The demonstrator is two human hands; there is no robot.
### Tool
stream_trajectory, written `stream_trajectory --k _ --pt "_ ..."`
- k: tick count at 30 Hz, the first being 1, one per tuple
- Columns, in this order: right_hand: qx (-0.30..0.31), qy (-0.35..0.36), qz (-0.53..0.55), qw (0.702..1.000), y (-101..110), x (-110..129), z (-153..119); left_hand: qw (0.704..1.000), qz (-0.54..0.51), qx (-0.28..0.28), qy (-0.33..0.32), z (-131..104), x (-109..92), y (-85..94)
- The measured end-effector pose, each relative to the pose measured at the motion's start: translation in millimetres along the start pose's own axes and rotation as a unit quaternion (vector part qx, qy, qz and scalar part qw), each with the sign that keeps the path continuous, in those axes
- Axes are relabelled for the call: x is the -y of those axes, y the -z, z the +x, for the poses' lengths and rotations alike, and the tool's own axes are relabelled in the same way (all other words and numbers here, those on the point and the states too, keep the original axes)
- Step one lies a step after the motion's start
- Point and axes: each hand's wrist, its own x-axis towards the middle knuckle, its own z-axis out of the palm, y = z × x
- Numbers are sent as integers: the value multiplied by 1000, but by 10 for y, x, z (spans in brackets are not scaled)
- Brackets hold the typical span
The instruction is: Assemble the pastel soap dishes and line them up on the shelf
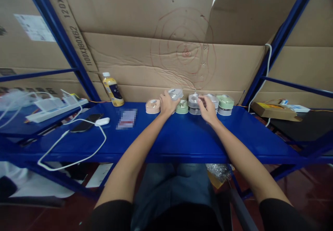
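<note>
Small rounded boxes stand in a row at the back of the blue shelf (192,140). My left hand (168,104) is wrapped round a grey box (175,93), held above the row beside a green box (182,107). A peach box (153,106) stands left of it. My right hand (207,108) has its fingertips against a stacked grey box (194,100); whether it grips the box is unclear. Behind this hand is another grey box (212,100). At the right end, a green box (225,101) sits on a grey one.
A yellow bottle (113,90) stands at the back left, near a blurred packet (126,119). A black phone (87,123) and white cable (104,140) lie further left. Cardboard (125,57) rises behind the shelf. A carton (275,111) lies on the right.
</note>
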Motion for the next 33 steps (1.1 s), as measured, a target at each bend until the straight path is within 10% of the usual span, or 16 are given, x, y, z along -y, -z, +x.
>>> stream_trajectory --k 15,23,27,33 --pt "4 12 -49 999 44 49 10 999 -9 22 -36 -142 -311 -441" --pt "6 7 -46 999 39 69 1 993 121 2 -9 236 449 181" --pt "16 16 -46 999 21 84 -9 975 176 133 -13 327 922 352" --pt "13 13 -52 998 38 81 -10 950 255 176 -43 39 1046 494"
